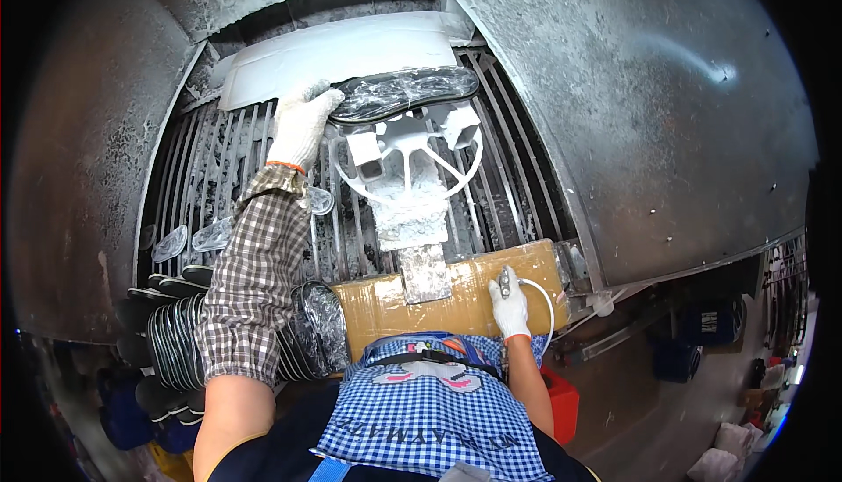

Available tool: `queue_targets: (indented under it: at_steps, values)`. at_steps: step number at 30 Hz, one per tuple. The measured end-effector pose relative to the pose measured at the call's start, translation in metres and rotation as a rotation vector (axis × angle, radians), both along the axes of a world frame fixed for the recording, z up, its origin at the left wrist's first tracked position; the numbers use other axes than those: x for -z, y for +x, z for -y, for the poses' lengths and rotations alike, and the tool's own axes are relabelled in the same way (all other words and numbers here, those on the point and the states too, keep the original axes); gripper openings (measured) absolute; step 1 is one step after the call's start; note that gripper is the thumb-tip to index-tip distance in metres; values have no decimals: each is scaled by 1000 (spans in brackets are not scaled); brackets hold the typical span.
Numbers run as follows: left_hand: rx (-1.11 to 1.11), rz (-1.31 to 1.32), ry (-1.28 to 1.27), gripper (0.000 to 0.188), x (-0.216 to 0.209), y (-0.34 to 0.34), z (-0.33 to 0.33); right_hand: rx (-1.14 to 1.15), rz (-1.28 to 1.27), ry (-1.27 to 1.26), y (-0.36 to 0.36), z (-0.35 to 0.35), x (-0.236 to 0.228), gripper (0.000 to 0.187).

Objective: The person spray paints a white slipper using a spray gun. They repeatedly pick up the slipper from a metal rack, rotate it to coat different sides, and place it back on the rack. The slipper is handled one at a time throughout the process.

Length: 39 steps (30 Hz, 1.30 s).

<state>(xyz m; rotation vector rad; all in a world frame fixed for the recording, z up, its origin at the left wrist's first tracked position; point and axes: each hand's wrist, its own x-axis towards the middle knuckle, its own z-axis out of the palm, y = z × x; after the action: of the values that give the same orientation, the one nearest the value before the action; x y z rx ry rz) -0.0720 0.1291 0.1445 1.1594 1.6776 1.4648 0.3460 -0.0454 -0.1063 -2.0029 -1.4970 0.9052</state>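
My left hand (303, 121), in a white knit glove, grips the left end of a black shoe sole (408, 94). Glossy, crinkled clear film seems to cover the sole's top. The sole lies crosswise over a white-coated wheel-shaped stand (406, 162) with square blocks on it. Low on the right, my right hand (510, 311), also gloved, is closed around a small grey metal nozzle (504, 282) with a thin white hose (551, 302). This hand is over the tan board (465, 276) at the near edge; its fingers are partly hidden.
Dark metal walls (693, 131) flank a powder-coated slatted grate (202, 162). Clear plastic pieces (212, 235) lie on it, and a white sheet (342, 52) covers its far end. Stacked black soles (175, 342) stand at the near left. A red container (560, 403) sits below right.
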Motion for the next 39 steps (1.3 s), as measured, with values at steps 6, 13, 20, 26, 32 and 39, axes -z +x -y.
queue_targets:
  at_steps: [6,13,20,26,32,39]
  values:
    - [-16,-13,36,50,3,-1,4,21,-3,-24,-3,0,-1,65]
    - [-266,347,246,50,85,-22,29,50,-157,0,7,-11,2,60]
    - [159,910,-143,49,137,39,108,-166,-640,303,-47,-35,-158,57]
    - [341,1059,-97,47,134,89,117,-494,-866,356,-99,-32,-274,64]
    - [370,1111,-51,48,132,97,111,-646,-990,442,-128,-37,-299,66]
    - [432,1174,-90,49,139,93,108,-532,-991,476,-139,-52,-288,59]
